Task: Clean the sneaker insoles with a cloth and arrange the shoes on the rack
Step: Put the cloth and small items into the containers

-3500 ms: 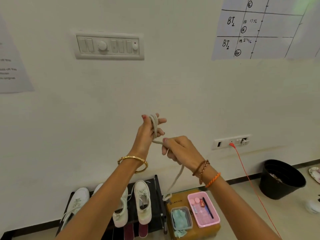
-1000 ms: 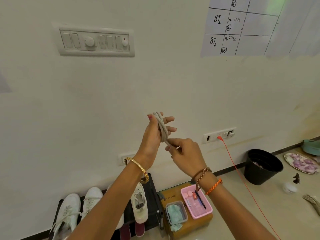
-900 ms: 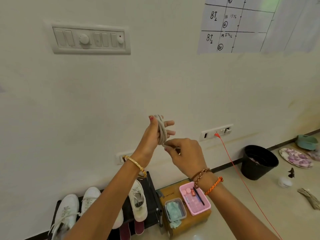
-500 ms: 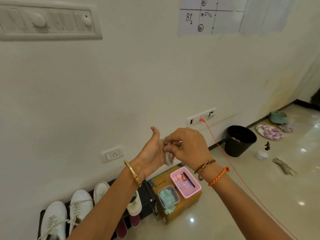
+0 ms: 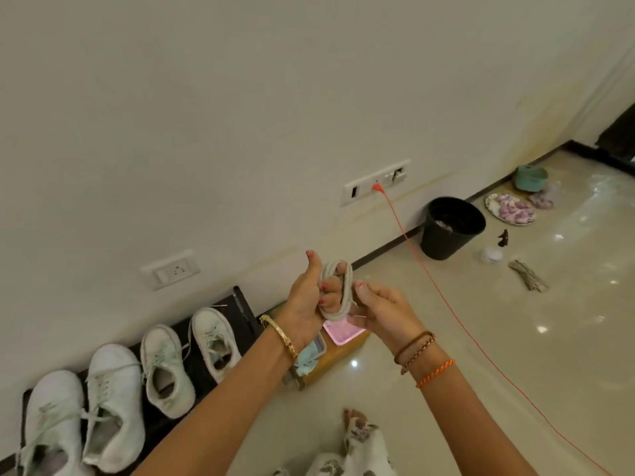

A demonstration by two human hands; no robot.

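Gold bangle (image 5: 279, 334) on left wrist; 3 thread bracelets (image 5: 421, 355) on right.

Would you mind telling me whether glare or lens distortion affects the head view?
Head view: bright ceiling-light glints speckle the glossy floor; wide-angle distortion tilts the wall and bends its skirting; hands and lace are fairly sharp.

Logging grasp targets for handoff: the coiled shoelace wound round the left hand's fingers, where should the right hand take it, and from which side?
Pinch the coiled shoelace at its lower bend, where the strands bunch just beyond the left hand fingertips. Come from the right, where the right hand already sits. The loops stand roughly upright and open that way, so they would likely slide off together.
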